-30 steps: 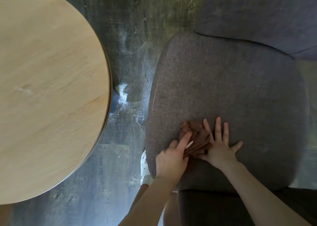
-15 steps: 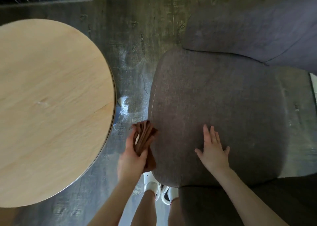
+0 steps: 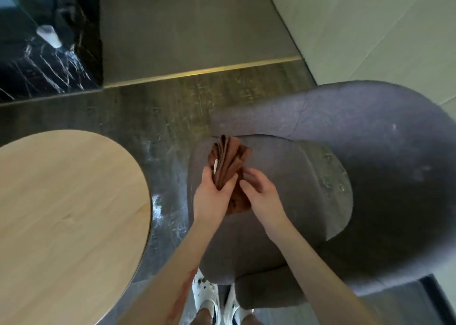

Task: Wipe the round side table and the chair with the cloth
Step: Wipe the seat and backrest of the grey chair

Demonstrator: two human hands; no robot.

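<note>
Cloth [image 3: 228,165], brown and bunched, being held above the chair [image 3: 308,201] seat's left edge. Left hand [image 3: 212,196] pinching its folds; right hand [image 3: 259,193] curled loosely beside, touching. Risking loose folds slipping free, dropping floorward during regripping.

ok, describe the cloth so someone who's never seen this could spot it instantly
Find the grey upholstered chair to the right of the round wooden table. Over the seat's left side, the left hand and right hand meet around the cloth. It is the only rust-brown thing here, bunched in folds.
</note>
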